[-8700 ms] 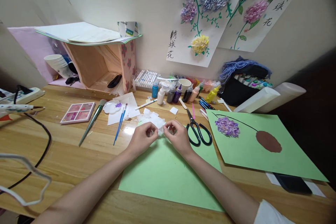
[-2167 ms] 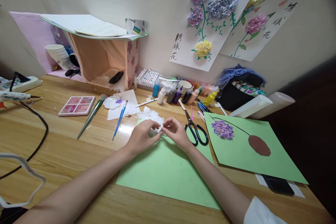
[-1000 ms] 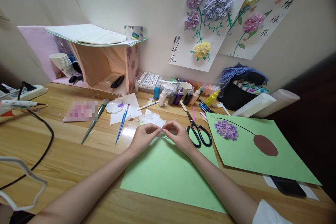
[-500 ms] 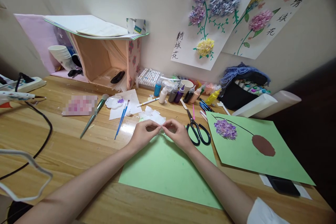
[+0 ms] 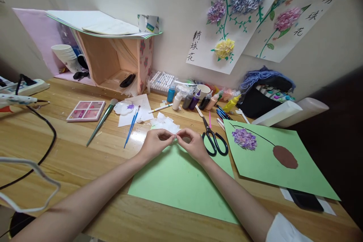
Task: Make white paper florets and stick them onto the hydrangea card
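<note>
My left hand (image 5: 155, 143) and my right hand (image 5: 191, 144) meet fingertip to fingertip over the top of a green sheet of paper (image 5: 181, 189). Both are closed in a pinch on one tiny pale piece, mostly hidden by the fingers; its kind is too small to make out. Just beyond the fingers lies a pile of white paper pieces (image 5: 165, 121). Black-handled scissors (image 5: 214, 138) rest to the right of my right hand, partly on the green sheet.
At right lies a green picture (image 5: 283, 181) with a purple flower. Paint bottles (image 5: 195, 100) line the back. Left are two blue brushes (image 5: 132, 126), a large brush (image 5: 102, 123), a pink palette (image 5: 86, 110), a glue gun (image 5: 19, 100) and its cables. A peach box (image 5: 113, 60) stands behind.
My hands stay pinched together in nearly the same place, with only slight finger movement. The camera view has shifted slightly. Nothing on the table has visibly moved.
</note>
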The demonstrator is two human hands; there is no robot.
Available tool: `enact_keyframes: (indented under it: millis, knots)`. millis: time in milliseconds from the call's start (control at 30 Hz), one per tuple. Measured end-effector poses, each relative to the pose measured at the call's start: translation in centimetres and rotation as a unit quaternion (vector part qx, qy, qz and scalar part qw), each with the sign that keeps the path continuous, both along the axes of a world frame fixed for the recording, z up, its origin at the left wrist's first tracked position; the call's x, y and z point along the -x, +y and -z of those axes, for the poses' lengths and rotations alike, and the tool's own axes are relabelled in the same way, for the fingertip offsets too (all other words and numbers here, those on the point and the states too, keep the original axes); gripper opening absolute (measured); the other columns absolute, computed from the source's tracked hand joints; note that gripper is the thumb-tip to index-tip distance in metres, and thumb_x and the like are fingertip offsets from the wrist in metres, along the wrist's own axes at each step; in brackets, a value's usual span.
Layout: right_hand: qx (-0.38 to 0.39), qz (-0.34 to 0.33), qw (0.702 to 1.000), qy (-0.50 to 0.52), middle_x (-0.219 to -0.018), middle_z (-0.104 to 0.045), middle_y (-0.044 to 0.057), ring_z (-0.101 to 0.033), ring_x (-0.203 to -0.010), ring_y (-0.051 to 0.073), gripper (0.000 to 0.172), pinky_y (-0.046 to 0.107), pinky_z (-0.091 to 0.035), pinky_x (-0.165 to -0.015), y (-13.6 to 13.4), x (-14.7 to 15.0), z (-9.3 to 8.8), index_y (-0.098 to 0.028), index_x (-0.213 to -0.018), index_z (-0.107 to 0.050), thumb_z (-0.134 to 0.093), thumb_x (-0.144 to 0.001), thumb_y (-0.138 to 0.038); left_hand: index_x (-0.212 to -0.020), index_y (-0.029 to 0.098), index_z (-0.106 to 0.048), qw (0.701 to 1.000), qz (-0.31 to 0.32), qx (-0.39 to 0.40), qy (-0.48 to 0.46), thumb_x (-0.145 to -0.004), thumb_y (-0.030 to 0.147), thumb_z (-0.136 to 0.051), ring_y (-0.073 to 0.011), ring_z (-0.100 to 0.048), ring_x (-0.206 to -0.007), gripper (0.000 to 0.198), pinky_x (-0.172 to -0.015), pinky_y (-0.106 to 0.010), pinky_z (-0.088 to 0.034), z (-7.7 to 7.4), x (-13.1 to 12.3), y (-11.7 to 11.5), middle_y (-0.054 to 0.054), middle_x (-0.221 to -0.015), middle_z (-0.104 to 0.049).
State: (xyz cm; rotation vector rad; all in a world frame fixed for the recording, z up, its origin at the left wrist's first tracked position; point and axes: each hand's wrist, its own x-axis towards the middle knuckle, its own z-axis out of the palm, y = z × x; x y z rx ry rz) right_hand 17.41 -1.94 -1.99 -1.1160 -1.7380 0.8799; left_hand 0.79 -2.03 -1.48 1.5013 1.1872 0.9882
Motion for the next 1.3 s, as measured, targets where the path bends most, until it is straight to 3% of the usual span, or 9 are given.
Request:
enact_keyframes:
  millis: [367,833,1300]
  knots:
    - [-0.028,0.004,0.999,-0.033,-0.074,-0.065,0.003,-0.060,-0.068,0.016,0.007,0.028,-0.048,-0.066,-0.08,0.03,-0.08,-0.017,-0.078,-0.063,-0.057,-0.078,-0.022,-0.076,0.012,-0.070,1.000,0.005,0.018,-0.009,-0.066,0.030,-0.069,-0.0171,-0.064,-0.068,0.021,-0.063,-0.025,-0.050,0.17,0.08,0.14,-0.008,-0.075,-0.071]
    - [-0.026,0.011,0.998,-0.053,-0.071,-0.065,0.003,-0.058,-0.066,0.015,0.010,0.027,-0.046,-0.064,-0.12,0.07,-0.25,-0.017,-0.073,-0.062,-0.057,-0.078,-0.025,-0.076,0.012,-0.068,1.000,0.010,-0.006,-0.001,-0.070,0.029,-0.064,-0.0162,-0.063,-0.070,0.019,-0.066,-0.025,-0.050,0.20,0.04,0.15,-0.007,-0.076,-0.070]
    - [0.008,0.101,0.995,-0.010,-0.071,-0.063,0.003,-0.056,-0.065,0.016,0.015,0.027,-0.046,-0.062,0.52,-0.20,0.27,-0.017,-0.074,-0.060,-0.054,-0.078,-0.029,-0.071,0.013,-0.061,0.999,-0.051,-0.010,-0.009,-0.069,0.027,-0.061,-0.0135,-0.059,-0.063,0.015,-0.061,-0.024,-0.047,-0.11,0.06,0.57,-0.004,-0.069,-0.064]
